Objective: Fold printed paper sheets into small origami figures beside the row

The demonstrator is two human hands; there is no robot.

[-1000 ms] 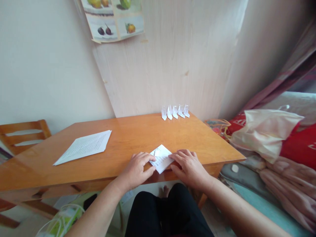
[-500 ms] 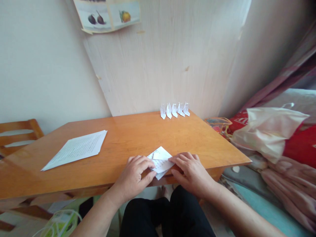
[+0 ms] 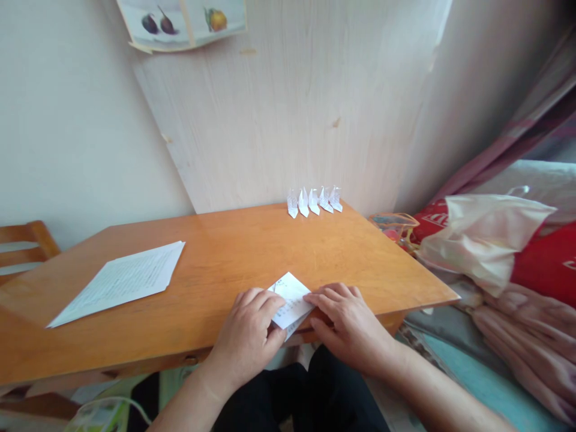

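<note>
five folded figures (image 3: 315, 201) stood at the far edge of the table (image 3: 234, 252). left hand (image 3: 249, 331) and right hand (image 3: 347, 324) pressed a part-folded paper (image 3: 290, 295), fingers flat and extended, gripping nothing. unfolded sheets (image 3: 120, 283) lay left.

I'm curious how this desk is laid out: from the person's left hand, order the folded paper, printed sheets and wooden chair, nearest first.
1. folded paper, touched by the left hand.
2. printed sheets, farther left on the table.
3. wooden chair, past the table's left end.
</note>
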